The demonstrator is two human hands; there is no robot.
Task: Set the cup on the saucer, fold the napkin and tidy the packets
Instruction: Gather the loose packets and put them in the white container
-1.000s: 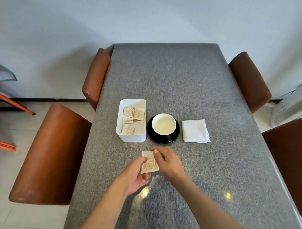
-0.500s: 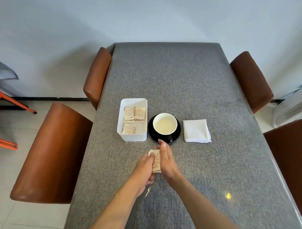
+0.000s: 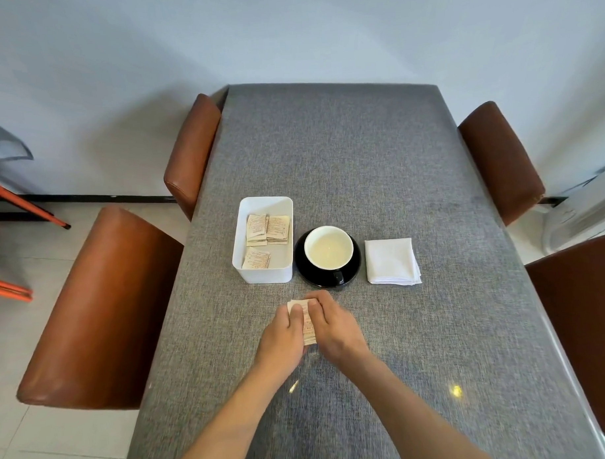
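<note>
Down near my edge of the table (image 3: 377,151), my left hand (image 3: 284,336) and right hand (image 3: 335,327) pinch the loose packets (image 3: 306,323) from both sides to square them for the white bin (image 3: 266,275). Cup (image 3: 328,247) sits on its saucer (image 3: 304,267), napkin (image 3: 391,260) lies folded beside it, so I reckon this stack's the last bit.

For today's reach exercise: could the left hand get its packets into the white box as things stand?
Probably yes. The left hand and right hand hold the packets just in front of the white box, whose open top has bare floor beside the packets already inside. Only bare table lies between.
</note>
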